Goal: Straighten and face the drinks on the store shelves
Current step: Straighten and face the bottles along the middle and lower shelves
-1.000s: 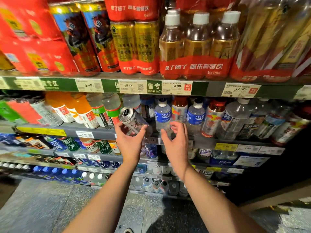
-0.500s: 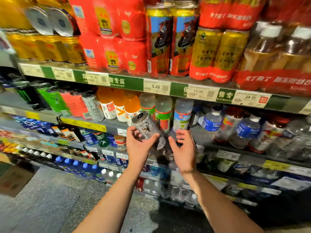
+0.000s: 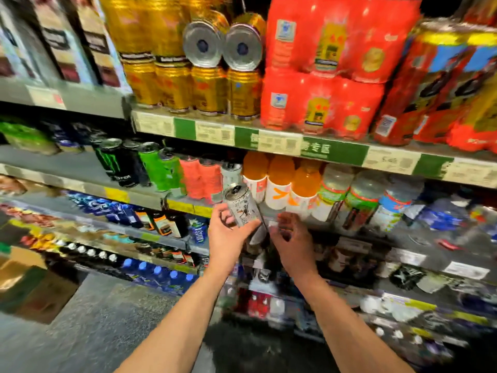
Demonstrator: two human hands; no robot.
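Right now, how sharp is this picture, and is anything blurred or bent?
Head view: motion blur smears the price labels unreadable; the silver can in the left hand is sharpest; wide-angle bends the shelf edge; lower shelves are dim.

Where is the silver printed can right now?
Centre of the head view: the silver printed can is tilted in the left hand, in front of the orange drink bottles.

Price tags (image 3: 279,142) blurred; can (image 3: 243,205) print unreadable.
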